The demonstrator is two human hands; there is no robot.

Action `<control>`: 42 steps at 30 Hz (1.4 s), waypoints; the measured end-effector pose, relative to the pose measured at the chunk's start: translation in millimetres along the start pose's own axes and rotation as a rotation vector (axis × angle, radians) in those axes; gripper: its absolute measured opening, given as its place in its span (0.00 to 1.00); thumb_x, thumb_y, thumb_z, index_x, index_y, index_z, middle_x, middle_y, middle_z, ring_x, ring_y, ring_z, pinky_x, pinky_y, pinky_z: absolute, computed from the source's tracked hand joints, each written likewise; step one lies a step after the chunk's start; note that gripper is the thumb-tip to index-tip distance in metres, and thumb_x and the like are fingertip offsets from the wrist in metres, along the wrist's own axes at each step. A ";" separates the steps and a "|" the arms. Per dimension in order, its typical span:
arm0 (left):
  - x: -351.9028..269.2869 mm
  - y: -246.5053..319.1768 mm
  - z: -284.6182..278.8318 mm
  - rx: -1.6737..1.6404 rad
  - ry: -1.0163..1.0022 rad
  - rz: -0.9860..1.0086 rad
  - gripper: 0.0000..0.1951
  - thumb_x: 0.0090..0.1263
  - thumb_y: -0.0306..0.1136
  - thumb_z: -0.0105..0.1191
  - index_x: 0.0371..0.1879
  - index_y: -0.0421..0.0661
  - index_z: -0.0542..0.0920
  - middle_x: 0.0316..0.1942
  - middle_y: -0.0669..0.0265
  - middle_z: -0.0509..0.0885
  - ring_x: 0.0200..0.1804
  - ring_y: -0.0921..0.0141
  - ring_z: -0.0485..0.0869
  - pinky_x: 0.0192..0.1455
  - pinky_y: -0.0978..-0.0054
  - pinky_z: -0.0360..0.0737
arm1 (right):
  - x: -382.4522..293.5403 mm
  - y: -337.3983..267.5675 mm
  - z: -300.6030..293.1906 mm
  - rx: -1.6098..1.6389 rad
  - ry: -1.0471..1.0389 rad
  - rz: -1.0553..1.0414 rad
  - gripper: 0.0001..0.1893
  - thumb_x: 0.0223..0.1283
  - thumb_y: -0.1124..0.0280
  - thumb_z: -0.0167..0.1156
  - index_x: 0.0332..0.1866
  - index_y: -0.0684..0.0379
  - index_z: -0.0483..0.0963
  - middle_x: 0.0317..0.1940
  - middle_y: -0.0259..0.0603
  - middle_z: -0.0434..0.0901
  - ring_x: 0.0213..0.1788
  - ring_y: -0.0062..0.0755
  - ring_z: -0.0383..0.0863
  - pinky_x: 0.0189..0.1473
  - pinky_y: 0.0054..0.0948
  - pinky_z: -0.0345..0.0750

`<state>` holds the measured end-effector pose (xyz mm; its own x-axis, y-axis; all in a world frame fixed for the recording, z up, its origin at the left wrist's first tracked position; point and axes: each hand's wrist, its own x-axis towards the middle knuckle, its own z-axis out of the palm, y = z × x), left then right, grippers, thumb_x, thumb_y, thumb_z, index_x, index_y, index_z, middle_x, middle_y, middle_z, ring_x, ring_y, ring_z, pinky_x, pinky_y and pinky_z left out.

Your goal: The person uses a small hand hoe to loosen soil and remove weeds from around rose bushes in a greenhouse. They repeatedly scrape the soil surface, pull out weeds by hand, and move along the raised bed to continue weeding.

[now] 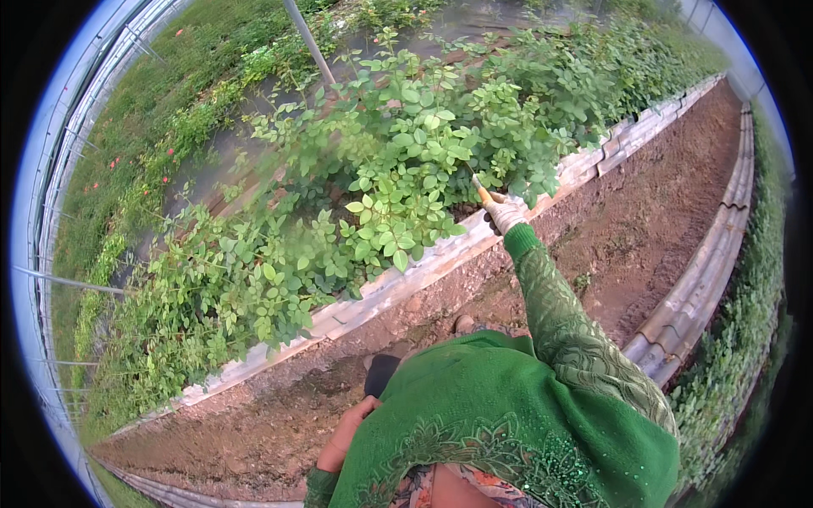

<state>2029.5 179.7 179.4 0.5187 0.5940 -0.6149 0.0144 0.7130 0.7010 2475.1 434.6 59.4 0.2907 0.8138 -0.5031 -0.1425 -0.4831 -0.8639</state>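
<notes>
My right hand (506, 214), in a pale glove with a dark palm side, grips the orange handle (484, 194) of a hand tool. Its thin metal part points into the leaves, and its tip is hidden there, so I cannot tell the tool's exact kind. Leafy rose bushes (406, 152) spread around it and lean over the edge of the bed. Down by my waist, my bare left hand (350, 424) rests against the green top (463, 381). Its fingers are curled and partly hidden, next to a dark item (381, 373) that I cannot identify.
A pale board edging (381, 289) borders the bed. Beside it runs a bare soil path (635, 216), with a shoe (464, 324) on it. Corrugated edging (692, 311) bounds the path's other side. A metal post (309, 41) rises among the plants; greenhouse framing (47, 190) curves at left.
</notes>
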 end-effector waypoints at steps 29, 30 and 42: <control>79.0 55.4 19.9 1.013 0.013 0.291 0.16 0.57 0.46 0.61 0.35 0.47 0.78 0.30 0.62 0.84 0.33 0.64 0.85 0.37 0.68 0.79 | -151.3 78.9 -95.9 -0.016 0.119 0.136 0.27 0.58 0.64 0.61 0.64 0.56 0.68 0.26 0.32 0.76 0.19 0.18 0.68 0.19 0.21 0.66; 78.2 57.3 18.2 1.089 0.032 0.314 0.17 0.57 0.47 0.62 0.34 0.47 0.78 0.30 0.62 0.85 0.33 0.64 0.85 0.36 0.67 0.79 | -155.9 85.9 -96.5 -0.023 0.150 0.141 0.26 0.59 0.64 0.60 0.63 0.55 0.68 0.26 0.32 0.76 0.18 0.19 0.68 0.18 0.22 0.65; 115.9 -12.0 0.8 0.884 0.275 0.425 0.09 0.62 0.37 0.59 0.30 0.47 0.75 0.21 0.62 0.78 0.25 0.66 0.79 0.29 0.68 0.73 | -141.9 118.7 -106.7 0.332 0.339 0.289 0.25 0.60 0.50 0.60 0.60 0.48 0.70 0.19 0.32 0.71 0.14 0.21 0.65 0.15 0.24 0.63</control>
<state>2090.1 239.7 100.0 0.4151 0.8785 -0.2365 0.5587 -0.0410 0.8284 2517.9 227.3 30.9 0.4759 0.4870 -0.7324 -0.5361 -0.4995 -0.6805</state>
